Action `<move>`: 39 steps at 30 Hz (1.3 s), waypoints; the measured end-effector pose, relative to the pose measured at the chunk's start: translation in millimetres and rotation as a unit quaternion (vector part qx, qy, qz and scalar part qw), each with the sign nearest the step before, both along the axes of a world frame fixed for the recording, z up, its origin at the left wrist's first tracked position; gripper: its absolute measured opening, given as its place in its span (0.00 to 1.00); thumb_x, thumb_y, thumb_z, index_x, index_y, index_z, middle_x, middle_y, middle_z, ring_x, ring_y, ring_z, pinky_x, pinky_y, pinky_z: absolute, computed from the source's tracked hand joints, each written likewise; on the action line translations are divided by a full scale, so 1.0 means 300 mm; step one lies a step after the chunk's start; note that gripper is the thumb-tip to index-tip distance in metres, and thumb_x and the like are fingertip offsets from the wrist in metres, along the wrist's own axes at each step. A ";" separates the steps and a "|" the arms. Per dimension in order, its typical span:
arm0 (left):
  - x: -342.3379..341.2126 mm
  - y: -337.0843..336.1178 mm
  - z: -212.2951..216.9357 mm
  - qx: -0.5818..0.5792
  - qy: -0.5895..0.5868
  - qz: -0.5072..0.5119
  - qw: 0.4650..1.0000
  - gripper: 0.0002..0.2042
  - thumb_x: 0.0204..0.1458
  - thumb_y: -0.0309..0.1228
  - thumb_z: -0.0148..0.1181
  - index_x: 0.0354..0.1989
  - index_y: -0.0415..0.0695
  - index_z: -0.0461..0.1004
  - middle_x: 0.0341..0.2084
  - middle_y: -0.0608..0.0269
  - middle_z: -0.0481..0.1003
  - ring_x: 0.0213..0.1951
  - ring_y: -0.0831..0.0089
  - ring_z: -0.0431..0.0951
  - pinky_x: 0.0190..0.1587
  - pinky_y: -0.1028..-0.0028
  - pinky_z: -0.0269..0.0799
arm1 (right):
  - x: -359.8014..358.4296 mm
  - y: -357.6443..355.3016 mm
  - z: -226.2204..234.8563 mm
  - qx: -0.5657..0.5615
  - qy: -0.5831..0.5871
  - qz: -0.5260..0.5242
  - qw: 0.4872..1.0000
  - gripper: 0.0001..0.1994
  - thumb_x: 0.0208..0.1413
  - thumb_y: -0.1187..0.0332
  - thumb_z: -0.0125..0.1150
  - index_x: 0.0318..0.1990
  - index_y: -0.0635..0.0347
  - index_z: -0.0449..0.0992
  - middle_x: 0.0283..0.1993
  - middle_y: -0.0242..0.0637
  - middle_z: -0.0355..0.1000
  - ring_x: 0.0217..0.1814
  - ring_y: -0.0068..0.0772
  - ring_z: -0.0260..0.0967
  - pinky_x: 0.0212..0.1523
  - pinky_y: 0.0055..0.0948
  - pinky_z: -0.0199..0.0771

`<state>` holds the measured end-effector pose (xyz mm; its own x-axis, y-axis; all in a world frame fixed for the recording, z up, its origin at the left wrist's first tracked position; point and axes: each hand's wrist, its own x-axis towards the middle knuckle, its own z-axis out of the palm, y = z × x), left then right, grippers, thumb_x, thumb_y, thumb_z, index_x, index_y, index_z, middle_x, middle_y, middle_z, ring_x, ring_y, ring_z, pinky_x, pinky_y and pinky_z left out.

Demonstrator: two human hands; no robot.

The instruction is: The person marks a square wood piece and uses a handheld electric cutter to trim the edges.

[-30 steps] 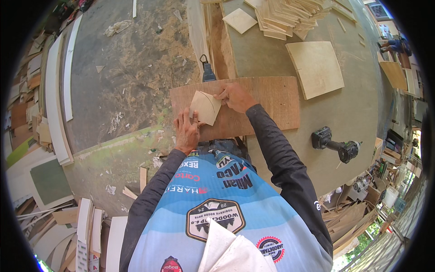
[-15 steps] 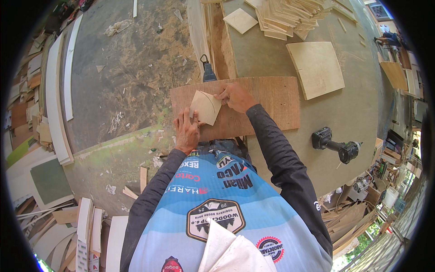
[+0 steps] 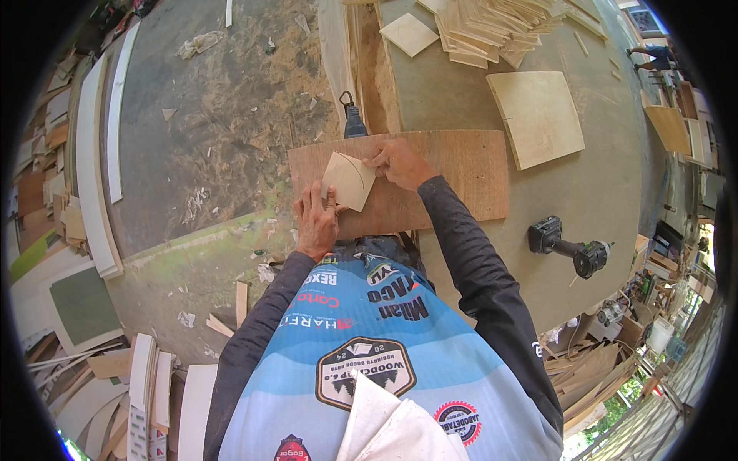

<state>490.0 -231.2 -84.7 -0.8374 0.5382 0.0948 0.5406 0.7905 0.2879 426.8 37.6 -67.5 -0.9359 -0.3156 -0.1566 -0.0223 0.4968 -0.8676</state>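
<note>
A small, pale, squarish piece of plywood [image 3: 346, 187] with a dark curved line near its upper right side lies over the reddish-brown board [image 3: 453, 173]. My left hand [image 3: 316, 223] grips its lower left edge, the thumb and fingers around that side. At the upper right corner, my right hand [image 3: 403, 164] has its fingers bent and pinched on the piece. Whether the right fingers also hold something small cannot be made out. Just beyond the board stands a dark tool end with a metal hook [image 3: 354, 121].
A black cordless drill [image 3: 570, 246] lies on the worktable [image 3: 492, 280] at the right. Farther back are a larger plywood panel [image 3: 536, 119], a loose square [image 3: 409, 35] and a heap of thin plywood pieces [image 3: 496, 27]. Offcuts [image 3: 84, 303] crowd the left floor.
Both hands and the plywood piece stay nearly in place. In the far right background, a person has shifted slightly.
</note>
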 end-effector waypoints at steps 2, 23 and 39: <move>-0.001 0.001 0.001 -0.001 0.002 0.000 1.000 0.26 0.59 0.39 0.63 0.62 0.36 0.72 0.60 0.40 0.66 0.61 0.45 0.65 0.56 0.51 0.61 | -0.001 -0.001 0.000 -0.004 0.004 -0.001 1.000 0.08 0.56 0.82 0.62 0.40 0.66 0.86 0.29 0.48 0.75 0.28 0.42 0.75 0.32 0.38 0.72; -0.009 0.002 0.008 0.013 0.016 0.000 1.000 0.26 0.57 0.38 0.64 0.60 0.35 0.73 0.60 0.41 0.66 0.61 0.47 0.65 0.54 0.53 0.60 | -0.009 -0.002 0.011 0.004 0.001 0.005 1.000 0.12 0.54 0.84 0.62 0.43 0.64 0.86 0.32 0.47 0.76 0.31 0.40 0.76 0.32 0.36 0.73; -0.016 0.006 0.020 0.012 0.013 0.000 1.000 0.25 0.57 0.38 0.64 0.59 0.35 0.73 0.59 0.42 0.67 0.60 0.47 0.65 0.53 0.53 0.60 | -0.013 -0.007 0.018 -0.011 0.008 -0.006 1.000 0.06 0.56 0.82 0.64 0.38 0.69 0.86 0.32 0.49 0.77 0.30 0.41 0.77 0.31 0.37 0.73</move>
